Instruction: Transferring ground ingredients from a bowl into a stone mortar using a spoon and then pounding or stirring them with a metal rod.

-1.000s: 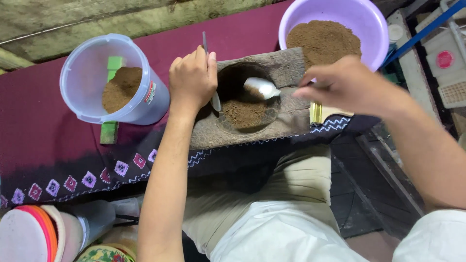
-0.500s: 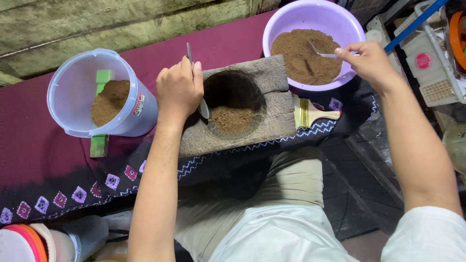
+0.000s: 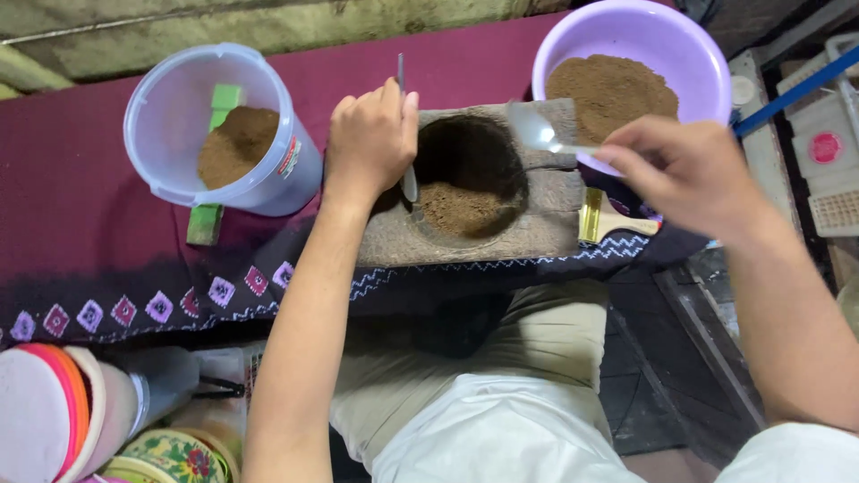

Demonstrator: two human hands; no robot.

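Brown powder is sitting low in the wooden mortar [image 3: 470,183]; right hand [image 3: 689,170] is clamping a spoon [image 3: 537,130] just over its rim, left hand [image 3: 371,143] gripping a thin metal tool [image 3: 404,134] at its near edge. Tilting could scatter powder onto the cloth-covered surface [image 3: 80,241].

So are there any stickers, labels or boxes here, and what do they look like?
Sticker: on the side of the clear plastic tub at the left, small, red and white.
Round red label: on a pale box at the far right edge, beside the purple bowl.
Flowery lid or tin: bottom left corner, round, yellow-green with a flower pattern.
No screens or signs show.
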